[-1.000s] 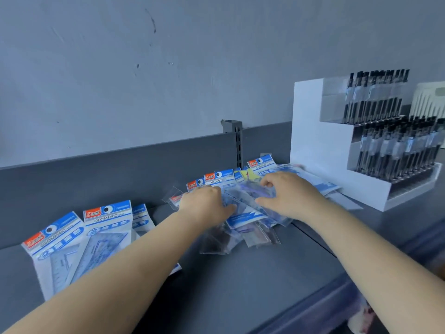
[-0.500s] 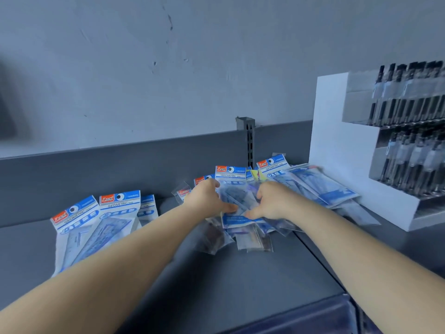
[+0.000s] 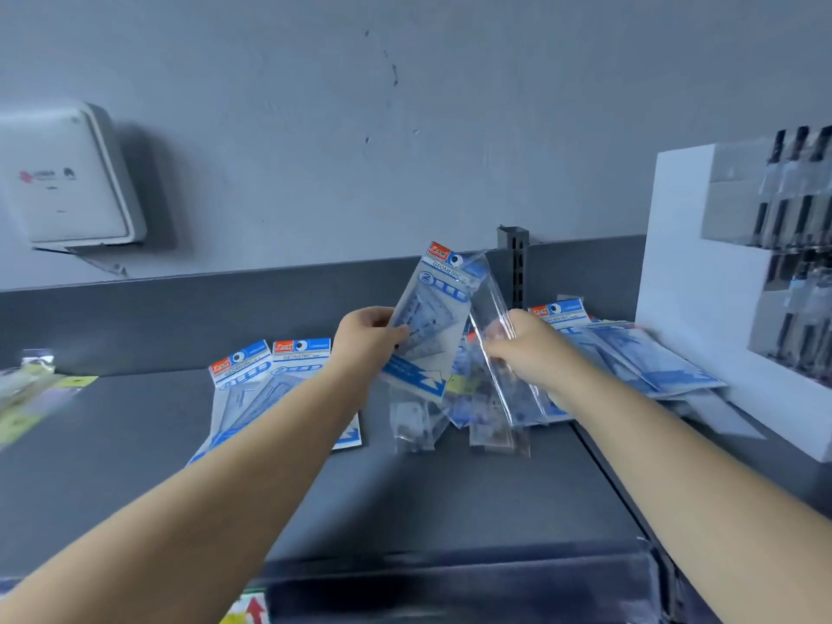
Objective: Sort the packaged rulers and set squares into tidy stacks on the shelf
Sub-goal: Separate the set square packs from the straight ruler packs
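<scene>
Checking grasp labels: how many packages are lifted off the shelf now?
2: a GEOMETRIC set-square pack in the left hand, a clear ruler sleeve in the right hand. More could be hidden behind them.

On the shelf, a stack of packets lies at nine o'clock of the loose pile. The pen display stands at three o'clock, behind more packets.

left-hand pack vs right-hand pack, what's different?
The pack in the left hand, a set square pack, has a printed blue and white card with a red logo; the clear sleeve in the right hand shows almost no print. The set square pack is wide and leans right; the clear sleeve is narrow and leans left. Both are lifted off the shelf, above the loose pile.
</scene>
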Available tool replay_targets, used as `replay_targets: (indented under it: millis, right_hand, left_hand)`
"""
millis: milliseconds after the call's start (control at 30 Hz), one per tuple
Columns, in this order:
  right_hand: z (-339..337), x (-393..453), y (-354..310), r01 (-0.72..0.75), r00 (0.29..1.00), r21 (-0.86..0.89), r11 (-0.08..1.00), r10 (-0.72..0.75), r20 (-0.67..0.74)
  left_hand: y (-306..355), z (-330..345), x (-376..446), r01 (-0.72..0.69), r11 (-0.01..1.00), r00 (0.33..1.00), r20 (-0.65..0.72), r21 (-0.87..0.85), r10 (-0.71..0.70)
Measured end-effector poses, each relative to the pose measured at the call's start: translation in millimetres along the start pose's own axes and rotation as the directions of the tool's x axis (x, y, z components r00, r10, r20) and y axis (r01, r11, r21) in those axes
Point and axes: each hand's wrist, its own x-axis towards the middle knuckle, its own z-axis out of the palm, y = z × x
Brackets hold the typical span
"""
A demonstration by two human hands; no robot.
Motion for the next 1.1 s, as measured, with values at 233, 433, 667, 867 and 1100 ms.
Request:
replay_targets:
  millis: [233, 433, 667, 867, 1100]
  right_hand:
    - [29, -21, -43, -0.009, 0.971, 0.386, 0.923, -0.084, 0.223]
    - [63, -32, -66, 0.022, 0.937, 0.421, 0.907, -0.166, 0.307]
    - [106, -43, -89, 0.020, 0.923, 0.418, 0.908, -0.178, 0.342]
    - [170, -57, -134, -0.010, 0.930, 0.485, 0.875, -0.170, 0.326]
    - [263, -68, -199, -0.116, 0.916, 0.548, 0.828, -0.124, 0.381]
  left_hand:
    - [-4, -58, -34, 0.072, 0.966, 0.973, -0.196, -0.250, -0.123]
    - [-21, -91, -48, 0.042, 0.977, 0.944, -0.311, -0.209, -0.107]
    - [-45, -126, -38, 0.055, 0.988, 0.942, -0.336, 0.144, -0.003]
    - [-61, -213, -51, -0.046, 0.757, 0.967, -0.162, 0.651, 0.199]
    - [-84, -331, -72, -0.028, 0.270, 0.955, -0.054, 0.962, 0.291]
